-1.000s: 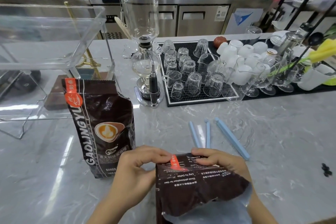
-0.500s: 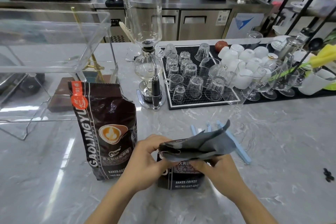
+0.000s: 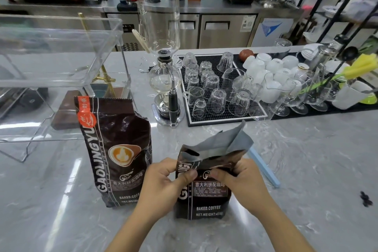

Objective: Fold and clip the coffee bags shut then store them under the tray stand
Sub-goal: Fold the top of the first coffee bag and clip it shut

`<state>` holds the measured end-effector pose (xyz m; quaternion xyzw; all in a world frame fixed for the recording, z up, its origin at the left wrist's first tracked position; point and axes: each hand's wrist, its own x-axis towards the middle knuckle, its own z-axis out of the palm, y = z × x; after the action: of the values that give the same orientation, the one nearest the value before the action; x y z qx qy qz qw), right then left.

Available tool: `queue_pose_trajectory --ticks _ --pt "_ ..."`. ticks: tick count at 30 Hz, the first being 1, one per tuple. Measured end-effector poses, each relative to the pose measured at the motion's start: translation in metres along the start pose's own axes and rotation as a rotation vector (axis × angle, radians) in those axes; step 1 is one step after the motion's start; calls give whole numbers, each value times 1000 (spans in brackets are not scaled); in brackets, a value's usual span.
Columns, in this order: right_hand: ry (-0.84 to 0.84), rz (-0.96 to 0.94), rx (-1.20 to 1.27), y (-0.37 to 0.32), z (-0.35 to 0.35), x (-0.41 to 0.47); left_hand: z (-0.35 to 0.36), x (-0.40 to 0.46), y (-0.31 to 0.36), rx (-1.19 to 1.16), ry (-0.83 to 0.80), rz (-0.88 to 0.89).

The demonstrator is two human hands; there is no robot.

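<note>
Single head-worn wide-angle view, looking forward and down, close over marble counter (image 3: 306,170); back counter beyond.

Both forearms rise from the bottom edge of the frame and converge toward the lower centre. The left hand (image 3: 163,180) sits just left of centre, fingers curled, its thumb lying flat and pointing right, pinching the folded top of the opened coffee bag (image 3: 204,196). The right hand (image 3: 241,178) mirrors it just right of centre, thumb pointing left, fingers curled behind the bag's top. The two thumb tips are near each other but apart.
</note>
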<state>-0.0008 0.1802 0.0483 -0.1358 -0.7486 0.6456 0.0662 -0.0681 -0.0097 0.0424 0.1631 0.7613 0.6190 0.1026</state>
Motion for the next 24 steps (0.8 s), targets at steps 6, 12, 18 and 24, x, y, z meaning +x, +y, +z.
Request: queue_pose_trajectory --ticks 6,12,18,24 --pt "25 4 25 7 -6 -11 0 -8 5 23 -4 2" --pt "101 -205 43 -14 -8 -12 3 -12 19 45 61 66" --pt "96 -95 -7 1 -7 -9 11 -12 17 73 74 25" --pt "12 -133 23 -6 -18 -13 0 -10 26 62 63 67"
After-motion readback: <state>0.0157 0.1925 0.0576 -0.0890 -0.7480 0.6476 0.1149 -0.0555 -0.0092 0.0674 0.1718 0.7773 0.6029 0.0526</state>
